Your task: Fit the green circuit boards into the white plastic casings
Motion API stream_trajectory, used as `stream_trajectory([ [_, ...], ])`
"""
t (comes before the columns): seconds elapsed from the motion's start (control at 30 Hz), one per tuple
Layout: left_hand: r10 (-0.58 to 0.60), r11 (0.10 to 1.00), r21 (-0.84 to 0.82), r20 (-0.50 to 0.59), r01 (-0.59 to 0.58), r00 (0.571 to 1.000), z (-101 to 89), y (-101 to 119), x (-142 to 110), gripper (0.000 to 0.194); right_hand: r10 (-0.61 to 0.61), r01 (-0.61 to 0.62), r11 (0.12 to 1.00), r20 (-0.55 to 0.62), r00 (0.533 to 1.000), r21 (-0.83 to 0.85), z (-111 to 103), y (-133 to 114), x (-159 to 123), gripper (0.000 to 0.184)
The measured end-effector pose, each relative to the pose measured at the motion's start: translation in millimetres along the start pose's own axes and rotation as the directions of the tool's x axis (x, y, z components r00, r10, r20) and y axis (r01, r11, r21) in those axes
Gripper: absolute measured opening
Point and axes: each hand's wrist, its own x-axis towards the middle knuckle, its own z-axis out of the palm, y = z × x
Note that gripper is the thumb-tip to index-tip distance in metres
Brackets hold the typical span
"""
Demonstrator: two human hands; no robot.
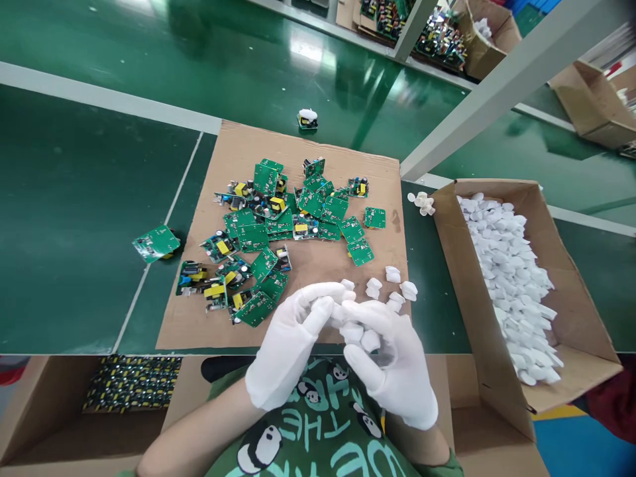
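My left hand [288, 341], in a white glove, pinches a small white piece between thumb and fingers. Gloved likewise, my right hand [400, 354] curls around several small white pieces [368, 339], and its fingertips meet those of my left. What sits right between the fingertips is partly hidden, white on white. Just beyond my right hand, several loose white pieces [393, 273] lie on a cardboard sheet [318, 265]. Left of them spreads a pile of small green circuit boards [253, 237], some face down, others showing yellow and black components.
An open carton [450, 238] full of white pieces [511, 278] stands at the right, beside a grey post [477, 93]. One circuit board [156, 244] lies left of the sheet; another, white-topped [307, 119], stands beyond it. A carton of boards [132, 384] sits below the bench edge.
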Motion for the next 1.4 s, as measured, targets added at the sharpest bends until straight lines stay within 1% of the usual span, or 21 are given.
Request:
stream_trajectory([
  [0.17,-0.075,0.99,-0.125,-0.04,0.069,0.996,7.4,-2,-4,0.031,-0.148,0.148,0.989,0.036,0.988,-0.019,10,-4,0,0.058],
  [0.27,-0.097,0.98,-0.176,-0.045,0.087,0.994,8.6,1,-8,0.036,-0.183,0.188,0.98,0.059,0.981,-0.073,13,-3,-3,0.061],
  [0.33,-0.09,0.983,-0.163,-0.007,0.088,0.996,7.2,2,-10,0.041,-0.19,0.194,0.975,0.045,0.981,-0.11,14,-3,-5,0.062],
  [0.43,-0.045,0.997,-0.065,0.08,0.051,0.996,2.6,3,-13,0.048,-0.182,0.179,0.975,-0.009,0.983,-0.132,11,-3,-5,0.064],
  [0.5,-0.007,1.0,0.025,0.097,0.004,0.995,-0.8,2,-13,0.048,-0.173,0.168,0.978,-0.032,0.984,-0.122,8,-4,-5,0.064],
  [0.57,0.063,0.988,0.133,0.09,-0.075,0.994,-3.7,1,-13,0.042,-0.159,0.154,0.983,-0.045,0.986,-0.096,4,-3,-4,0.061],
  [0.67,0.2,0.918,0.33,0.096,-0.22,0.975,-7.3,2,-12,0.031,-0.124,0.121,0.992,-0.073,0.99,-0.048,-1,0,-4,0.054],
  [0.73,0.286,0.842,0.438,0.133,-0.315,0.949,-9.5,3,-10,0.029,-0.115,0.112,0.993,-0.088,0.99,-0.035,-4,2,-5,0.052],
  [0.8,0.365,0.752,0.512,0.199,-0.414,0.909,-11.9,3,-8,0.032,-0.124,0.121,0.992,-0.094,0.988,-0.037,-6,3,-6,0.052],
  [0.87,0.416,0.676,0.553,0.259,-0.487,0.871,-14.4,3,-7,0.037,-0.141,0.137,0.989,-0.078,0.987,-0.047,-7,4,-6,0.054],
  [0.9,0.43,0.658,0.556,0.277,-0.508,0.859,-15.5,2,-7,0.04,-0.154,0.152,0.987,-0.059,0.986,-0.049,-7,4,-6,0.055],
  [0.93,0.429,0.665,0.546,0.28,-0.51,0.859,-16.5,1,-7,0.042,-0.172,0.171,0.984,-0.031,0.985,-0.043,-7,5,-5,0.056],
  [0.97,0.411,0.695,0.523,0.275,-0.493,0.869,-17.3,0,-7,0.043,-0.191,0.191,0.981,0.004,0.982,-0.027,-8,5,-5,0.057],
  [1.07,0.289,0.816,0.443,0.244,-0.372,0.926,-18.2,-1,-8,0.033,-0.228,0.221,0.972,0.078,0.971,0.085,-12,8,-3,0.055],
  [1.13,0.231,0.836,0.451,0.229,-0.313,0.946,-18.7,-2,-9,0.032,-0.201,0.192,0.971,0.05,0.978,0.144,-18,10,-2,0.047],
  [1.17,0.231,0.815,0.486,0.223,-0.314,0.947,-19.3,-1,-9,0.035,-0.176,0.172,0.973,0.01,0.984,0.156,-22,11,-3,0.043],
  [1.2,0.244,0.772,0.545,0.218,-0.326,0.945,-20.3,-1,-9,0.039,-0.149,0.153,0.976,-0.039,0.988,0.156,-26,12,-4,0.039],
  [1.23,0.269,0.701,0.623,0.22,-0.347,0.938,-21.5,-1,-8,0.042,-0.123,0.135,0.98,-0.087,0.989,0.147,-30,14,-6,0.036],
  [1.27,0.308,0.597,0.709,0.23,-0.376,0.923,-23.0,-1,-8,0.043,-0.101,0.118,0.984,-0.129,0.986,0.136,-33,16,-8,0.033],
  [1.33,0.403,0.311,0.851,0.286,-0.424,0.869,-26.0,0,-9,0.037,-0.072,0.094,0.988,-0.178,0.982,0.12,-39,20,-11,0.033],
  [1.4,0.428,0.035,0.9,0.379,-0.434,0.821,-28.6,0,-9,0.034,-0.06,0.081,0.99,-0.18,0.982,0.113,-41,22,-13,0.034],
])
